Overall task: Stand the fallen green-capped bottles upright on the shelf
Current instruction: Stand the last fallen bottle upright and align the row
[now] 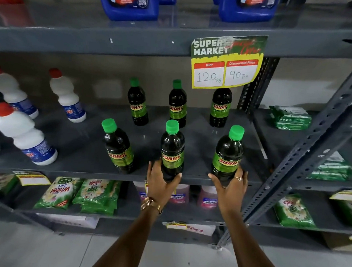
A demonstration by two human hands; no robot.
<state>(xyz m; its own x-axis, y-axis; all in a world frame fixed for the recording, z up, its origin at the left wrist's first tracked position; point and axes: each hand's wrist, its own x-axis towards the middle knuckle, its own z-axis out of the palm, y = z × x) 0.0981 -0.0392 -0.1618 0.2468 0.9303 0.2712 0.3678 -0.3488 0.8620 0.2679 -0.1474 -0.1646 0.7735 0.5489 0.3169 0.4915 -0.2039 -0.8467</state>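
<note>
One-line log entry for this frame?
left hand: gripping front-middle bottle | right hand: gripping front-right bottle | all six upright

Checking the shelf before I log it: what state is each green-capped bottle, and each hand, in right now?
Front left bottle: upright, capped, untouched.
Front middle bottle: upright, capped, base held by left hand.
Front right bottle: upright, capped, base held by right hand.
Back left bottle: upright, capped.
Back middle bottle: upright, capped.
Back right bottle: upright, cap hidden by price sign.
Left hand: gripping.
Right hand: gripping.
</note>
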